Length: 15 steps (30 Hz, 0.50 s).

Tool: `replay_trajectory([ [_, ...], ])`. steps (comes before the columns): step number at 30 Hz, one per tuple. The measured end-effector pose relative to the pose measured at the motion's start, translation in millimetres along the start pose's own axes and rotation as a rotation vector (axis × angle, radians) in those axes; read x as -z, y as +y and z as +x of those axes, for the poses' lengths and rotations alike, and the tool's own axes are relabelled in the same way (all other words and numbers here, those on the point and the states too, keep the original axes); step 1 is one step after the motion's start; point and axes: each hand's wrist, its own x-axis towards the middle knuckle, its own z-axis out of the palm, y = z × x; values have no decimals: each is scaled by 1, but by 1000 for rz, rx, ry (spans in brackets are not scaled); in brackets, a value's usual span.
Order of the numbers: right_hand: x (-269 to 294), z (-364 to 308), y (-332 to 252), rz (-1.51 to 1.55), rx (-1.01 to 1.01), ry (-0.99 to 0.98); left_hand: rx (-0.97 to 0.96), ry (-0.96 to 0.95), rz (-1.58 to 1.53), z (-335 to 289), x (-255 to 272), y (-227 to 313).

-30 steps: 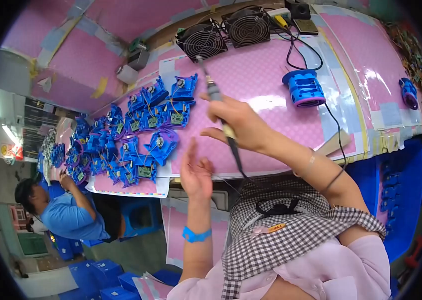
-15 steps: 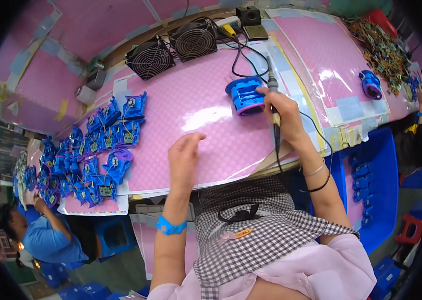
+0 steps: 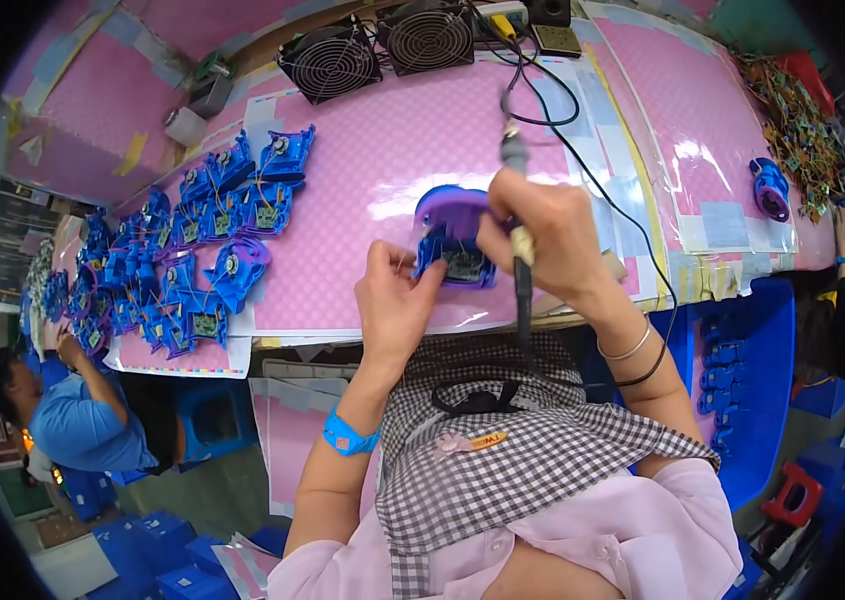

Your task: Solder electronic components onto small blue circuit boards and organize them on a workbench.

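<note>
In front of me a blue plastic housing with a purple rim (image 3: 453,212) stands opened up over the table, a green circuit board (image 3: 464,266) showing in its lower part. My left hand (image 3: 395,305) pinches the left side of that lower part between thumb and fingers. A soldering iron (image 3: 515,152) is gripped in my right hand (image 3: 555,238), its tip end pointing away from me and blurred, its cable trailing below. Fingers of the same hand also touch the right side of the purple rim.
Several blue housings with boards and wires (image 3: 208,215) crowd the table's left. Two black fans (image 3: 331,65) stand at the back beside a soldering stand (image 3: 556,40). A single housing (image 3: 770,188) and a pile of wired parts (image 3: 793,130) lie right. A blue bin (image 3: 765,400) sits below; a co-worker (image 3: 93,410) is left.
The housing has come nearer and opened, exposing its board. My left hand, empty before, has taken hold of it. My right hand has shifted left and nearer, still with the soldering iron.
</note>
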Motion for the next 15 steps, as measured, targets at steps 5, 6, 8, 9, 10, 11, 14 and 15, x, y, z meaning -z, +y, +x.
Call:
replay_trajectory([
  [5,9,26,16,-14,-87,30,61,9,72,-29,19,-12],
  [6,3,29,32,-18,-91,33,41,27,103,-37,20,-12],
  [8,-11,30,63,34,-36,32,-16,29,102,-47,20,-11],
  [9,-9,24,68,22,-40,41,-62,38,103,-52,21,-12],
  [10,-11,21,69,-96,-73,84,-83,74,130,-57,23,-19],
  [11,-12,17,69,-216,-106,124,-85,78,130,-63,25,-22],
  [14,-15,-7,59,-174,-51,149,-93,104,185,-75,33,-26],
  [15,-16,-15,55,-94,-15,147,-91,104,185,-76,34,-27],
])
